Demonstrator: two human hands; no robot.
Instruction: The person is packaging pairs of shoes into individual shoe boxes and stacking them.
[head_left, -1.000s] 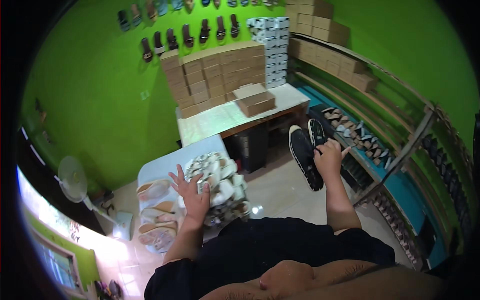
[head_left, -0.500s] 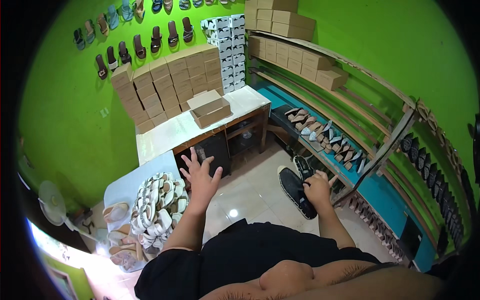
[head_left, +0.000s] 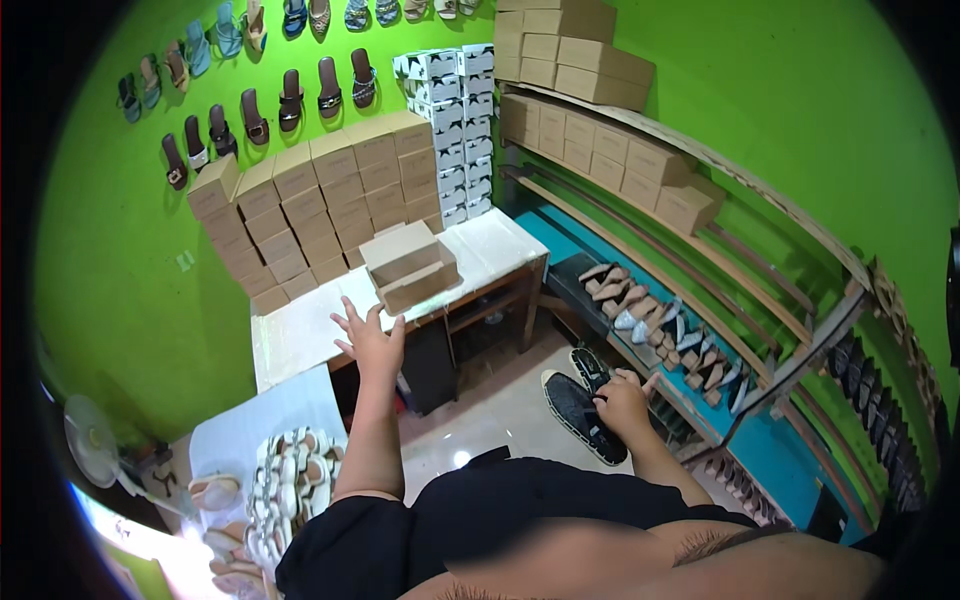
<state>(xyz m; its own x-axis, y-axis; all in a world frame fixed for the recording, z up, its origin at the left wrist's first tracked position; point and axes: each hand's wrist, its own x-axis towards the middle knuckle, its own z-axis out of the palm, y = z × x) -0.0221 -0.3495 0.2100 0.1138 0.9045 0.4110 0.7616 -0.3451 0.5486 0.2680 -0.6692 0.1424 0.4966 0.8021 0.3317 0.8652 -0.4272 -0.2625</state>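
Observation:
A pair of black espadrille shoes [head_left: 578,415] with pale woven soles hangs from my right hand [head_left: 622,408], whose fingers are closed around them. One shoe lies partly behind the other. My left hand [head_left: 376,342] is empty, its fingers spread, and appears in front of the white tabletop's [head_left: 310,325] front edge. Just beyond it on that table stands an open cardboard box [head_left: 412,270] with its lid flap raised.
Stacked brown boxes [head_left: 330,190] and white boxes [head_left: 465,140] line the table's back. On the right, a teal shelf rack [head_left: 540,230] holds heeled sandals [head_left: 660,330]. White sandals [head_left: 290,480] are heaped on a lower table at left, near a fan [head_left: 92,440].
My left hand has moved forward and left, closer to the open box. The right hand still holds the shoes, and the view has shifted toward the table.

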